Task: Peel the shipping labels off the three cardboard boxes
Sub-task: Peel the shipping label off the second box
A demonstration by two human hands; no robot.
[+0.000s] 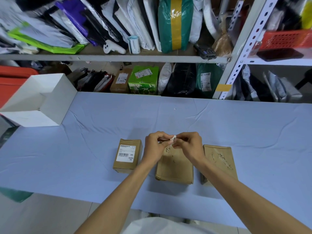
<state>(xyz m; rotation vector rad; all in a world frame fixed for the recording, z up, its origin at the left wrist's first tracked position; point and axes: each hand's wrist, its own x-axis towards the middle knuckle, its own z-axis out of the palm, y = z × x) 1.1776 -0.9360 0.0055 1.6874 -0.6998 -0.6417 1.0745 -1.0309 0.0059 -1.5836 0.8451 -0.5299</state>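
Boxes of brown cardboard, three of them, lie in a row on the near half of the blue cloth-covered table [84, 149]. The middle box [174, 168] has a bare top marked with thin torn traces of paper. At three o'clock from it, set slightly apart, the right box [219, 159] shows the same kind of pale shreds and scuffs on its top. At nine o'clock, also a little apart, the left box [127, 156] still carries a whole white shipping label [126, 153] with a barcode and black print.

Above the far end of the middle box the two hands meet. The left hand [154, 147] and the right hand [189, 146] have their fingers curled in and their fingertips brought together, and between them they pinch a small crumpled white label scrap [173, 140]. The scrap is held clear of the box top. Both forearms reach in from six o'clock.

Farther out, at ten o'clock from the boxes, a white open carton [38, 100] sits on the table's far left corner. Beyond the table's far edge, at twelve o'clock, a metal shelf [118, 57] is packed with parcels and mailing bags. A green and yellow parcel [175, 22] stands upright on the upper level, near a roll of labels [134, 44] and a dark handheld scanner [205, 51]. On the lower level stands a green printed carton [143, 80]. At two o'clock a red basket [287, 38] rests on a second shelf.
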